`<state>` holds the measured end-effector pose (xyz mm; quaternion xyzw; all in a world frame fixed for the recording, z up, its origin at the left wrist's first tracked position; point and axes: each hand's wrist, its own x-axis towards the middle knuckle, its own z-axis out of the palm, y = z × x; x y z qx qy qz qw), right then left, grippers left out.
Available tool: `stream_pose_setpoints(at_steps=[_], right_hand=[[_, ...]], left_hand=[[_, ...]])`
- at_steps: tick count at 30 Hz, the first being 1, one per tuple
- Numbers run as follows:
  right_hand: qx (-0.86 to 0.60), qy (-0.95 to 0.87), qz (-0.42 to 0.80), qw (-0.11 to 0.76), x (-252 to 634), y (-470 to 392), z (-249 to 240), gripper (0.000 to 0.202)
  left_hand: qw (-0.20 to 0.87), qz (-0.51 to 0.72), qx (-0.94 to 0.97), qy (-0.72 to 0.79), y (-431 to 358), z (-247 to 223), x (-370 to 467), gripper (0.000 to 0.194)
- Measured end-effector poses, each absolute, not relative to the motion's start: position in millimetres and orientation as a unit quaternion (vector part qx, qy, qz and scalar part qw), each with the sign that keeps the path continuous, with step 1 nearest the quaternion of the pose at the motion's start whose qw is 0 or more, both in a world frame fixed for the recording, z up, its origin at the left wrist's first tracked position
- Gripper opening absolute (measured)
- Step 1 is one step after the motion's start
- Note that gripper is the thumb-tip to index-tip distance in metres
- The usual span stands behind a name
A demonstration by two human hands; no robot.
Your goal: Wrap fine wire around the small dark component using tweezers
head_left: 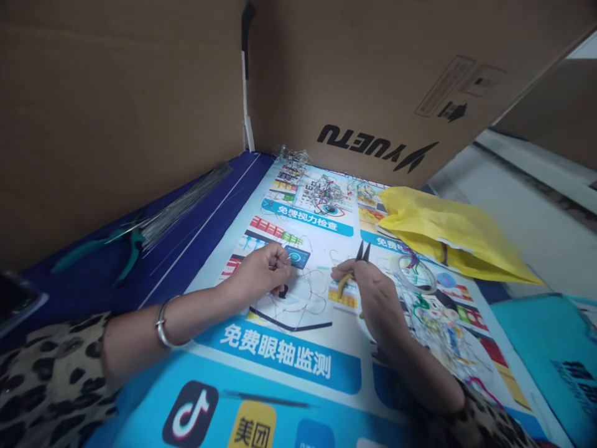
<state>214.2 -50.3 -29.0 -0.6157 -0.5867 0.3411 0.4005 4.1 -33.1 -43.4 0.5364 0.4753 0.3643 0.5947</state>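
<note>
Left hand: The left hand (267, 272) is in the middle of the frame, with thumb and fingers together, clamped on the thin wire piece (308, 291).
Right hand: The right hand (377, 297) is right of the centre, closed around the small pliers (346, 285), which have yellow handles.
Pliers position: Their 2 dark tips point to the top of the frame and stand a little apart, with nothing visible between them.
Wire piece: It lies in open loops over the printed sheet (326, 387), between the 2 hands, and its fine ends are hard to see.
Wrist and sleeves: A silver bracelet (161, 325) is on the left wrist; the 2 sleeves have a spotted pattern.
Left side of the frame: On the blue cloth (186, 249) are teal-handled pliers (134, 256), touching or very near a bundle of straight wires (180, 208).
Upper middle: Tangled wires (326, 188) rest on the sheet, near the cardboard wall (354, 74).
Right side: The yellow bag (459, 233) lies partly on the sheet, a clear ring (430, 287) is near the right hand, and more colored wires (436, 333) are below it.
Right edge: A teal bag (543, 348) is beside the sheet.
</note>
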Motion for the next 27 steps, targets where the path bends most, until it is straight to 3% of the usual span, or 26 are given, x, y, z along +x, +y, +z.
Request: stream_pose_setpoints(at_steps=[5, 12, 15, 22, 27], right_hand=[[-0.613, -0.602, 0.304, 0.412, 212.0, -52.8, -36.8, 0.034], [-0.603, -0.639, 0.321, 0.353, 201.7, -62.8, -40.8, 0.024], [-0.584, -0.682, 0.271, 0.347, 206.9, -65.7, -40.8, 0.021], [-0.502, -0.854, -0.016, 0.133, 210.2, -67.9, -19.9, 0.036], [-0.501, -0.858, -0.096, 0.056, 205.9, -73.3, -3.2, 0.034]], left_hand=[[0.599, 0.361, 0.536, 0.472, -33.4, -42.4, 4.1, 0.013], [0.595, 0.349, 0.548, 0.474, -32.5, -41.5, 4.3, 0.015], [0.59, 0.344, 0.551, 0.479, -33.4, -40.9, 4.1, 0.014], [0.572, 0.362, 0.557, 0.481, -35.8, -41.0, 4.3, 0.013], [0.551, 0.372, 0.563, 0.49, -37.6, -47.6, 6.1, 0.009]])
